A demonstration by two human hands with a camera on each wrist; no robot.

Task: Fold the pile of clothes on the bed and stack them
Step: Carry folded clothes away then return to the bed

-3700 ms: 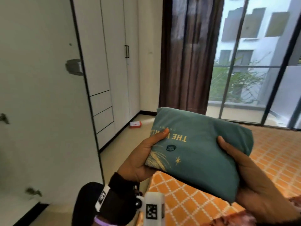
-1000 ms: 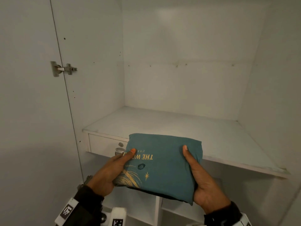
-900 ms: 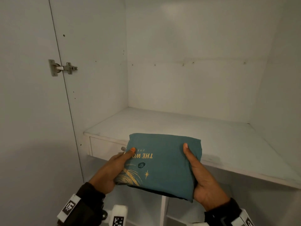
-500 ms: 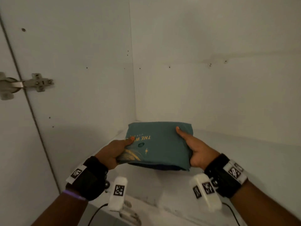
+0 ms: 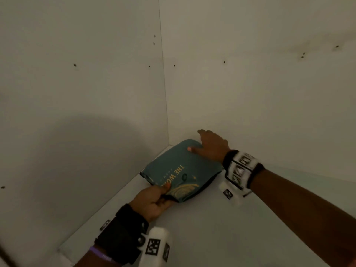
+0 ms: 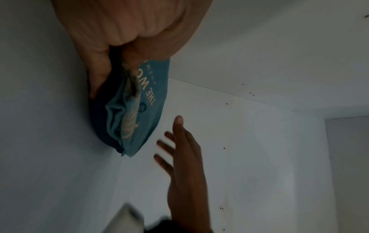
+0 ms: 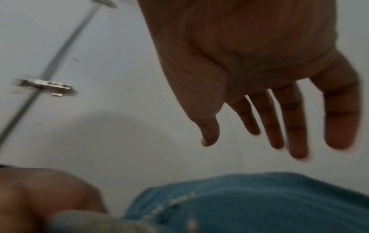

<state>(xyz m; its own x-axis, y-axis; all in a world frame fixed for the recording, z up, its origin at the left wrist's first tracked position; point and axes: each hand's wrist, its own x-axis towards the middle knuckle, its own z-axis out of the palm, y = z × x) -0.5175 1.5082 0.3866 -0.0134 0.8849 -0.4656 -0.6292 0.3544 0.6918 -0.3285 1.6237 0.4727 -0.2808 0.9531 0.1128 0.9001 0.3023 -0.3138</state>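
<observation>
A folded teal T-shirt (image 5: 179, 170) with gold print lies on the white wardrobe shelf (image 5: 212, 228), tucked into the back left corner. A darker garment shows under its near edge (image 6: 99, 124). My left hand (image 5: 154, 201) pinches the shirt's near corner, thumb on top (image 6: 119, 52). My right hand (image 5: 210, 145) hovers over the far end with straight, spread fingers (image 7: 295, 126), holding nothing; its thumb lies close over the fabric (image 7: 249, 201).
The wardrobe's left side wall (image 5: 86, 93) and back wall (image 5: 250, 83) hem the shirt in. A door hinge (image 7: 48, 86) shows on the left panel. The shelf runs on to the right and towards me.
The folded shirt went from held in front of the wardrobe to lying in the shelf's back left corner. My right hand has let go and lifted; my left still grips the near corner.
</observation>
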